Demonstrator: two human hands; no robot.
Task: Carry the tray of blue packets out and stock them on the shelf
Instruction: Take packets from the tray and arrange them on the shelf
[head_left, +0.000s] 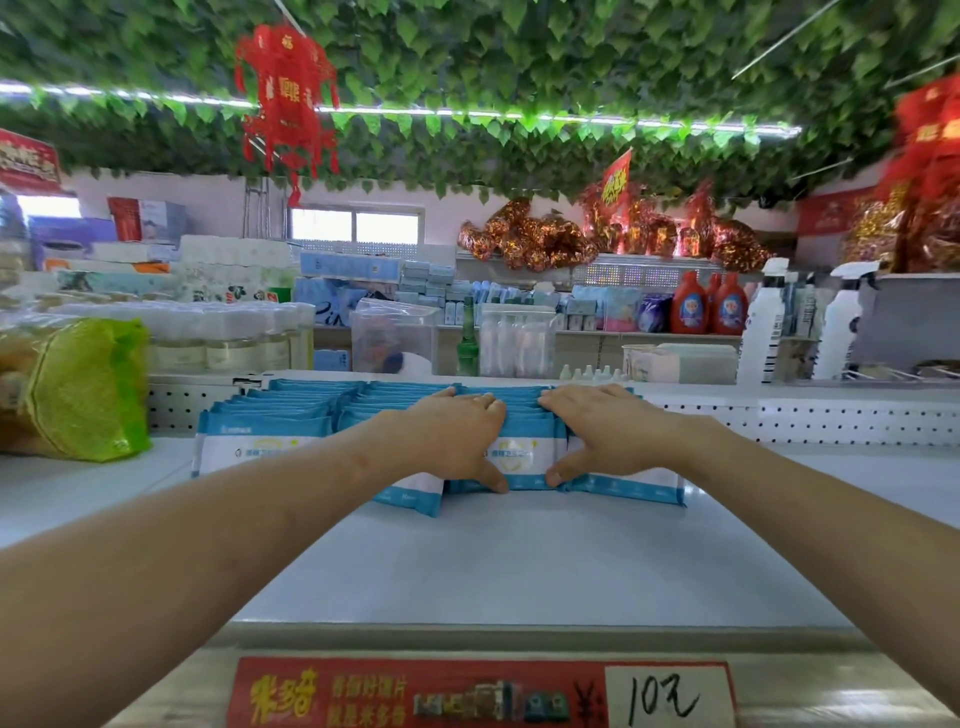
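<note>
Several rows of blue-and-white packets (291, 415) stand upright on the white shelf (519, 561), against its perforated back panel. My left hand (457, 436) and my right hand (602, 436) press on either side of one row of packets (519, 452) in the middle. Fingers lie over the packets' tops and both thumbs touch the front packet near its base. A further row leans at the right (628, 486). No tray is in view.
A yellow-green bag (78, 389) sits on the shelf at the left. A red price label (483, 693) runs along the shelf's front edge. Behind the back panel are bottles, spray bottles (761, 322) and tissue packs. Red decorations hang overhead.
</note>
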